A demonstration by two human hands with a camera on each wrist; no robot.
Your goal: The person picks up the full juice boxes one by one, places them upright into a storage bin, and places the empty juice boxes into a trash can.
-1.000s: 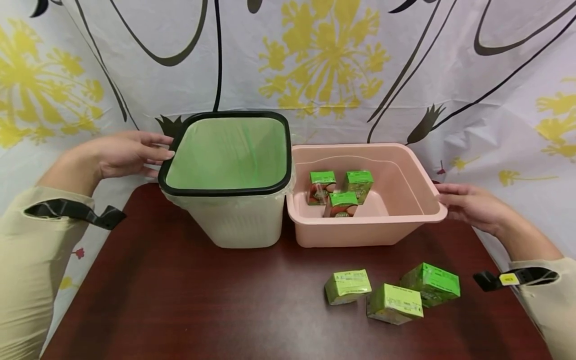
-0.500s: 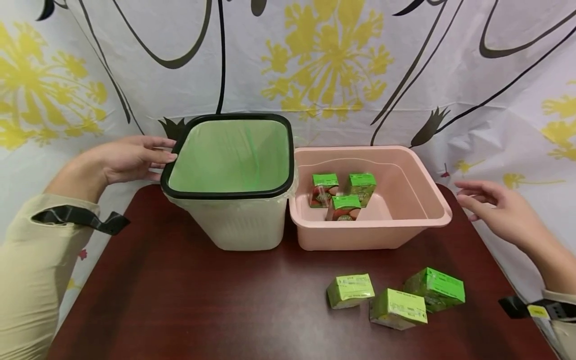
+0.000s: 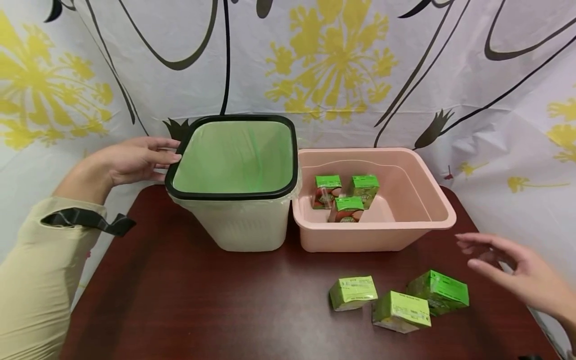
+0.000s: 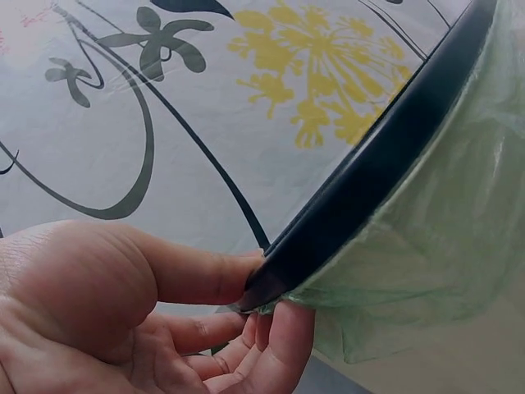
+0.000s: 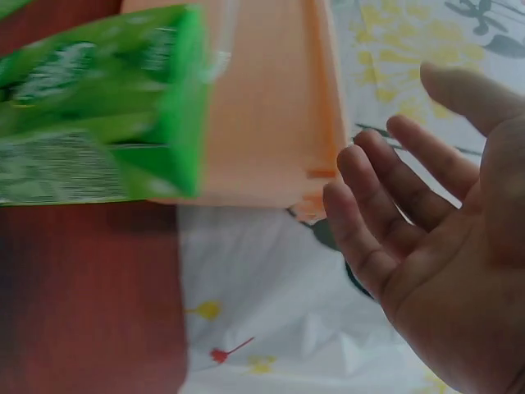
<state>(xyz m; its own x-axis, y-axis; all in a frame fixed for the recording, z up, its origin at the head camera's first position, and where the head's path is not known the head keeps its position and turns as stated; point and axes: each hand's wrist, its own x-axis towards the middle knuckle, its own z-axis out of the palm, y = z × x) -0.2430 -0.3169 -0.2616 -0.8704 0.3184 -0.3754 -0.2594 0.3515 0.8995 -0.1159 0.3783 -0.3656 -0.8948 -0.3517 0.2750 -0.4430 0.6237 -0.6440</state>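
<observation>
Currently, left hand (image 3: 141,161): I see its thumb against the black rim (image 3: 234,196) of the bin (image 3: 243,230) and its fingers curled beneath, pinching it at the left side.
Right hand (image 3: 517,272): it hangs by the right edge of the tabletop (image 3: 202,310), fingers loosely spread and slightly bent, holding nothing; nearest to it I see the bright green carton (image 3: 443,292).
Bin: white and upright, toward the tabletop's far left corner, a green liner (image 3: 229,155) spread inside.
Tub (image 3: 351,240): pink, just beside the bin, toward the far right corner; I count 3 small cartons (image 3: 348,209) standing in it.
Loose cartons: 3 on the tabletop, toward the right edge and in front of the tub. The pale green carton (image 3: 353,293) sits leftmost, the middle carton (image 3: 401,312) lies between; I cannot tell whether they touch.
Cloth (image 3: 252,75): flower-printed, hanging behind the far edge.
</observation>
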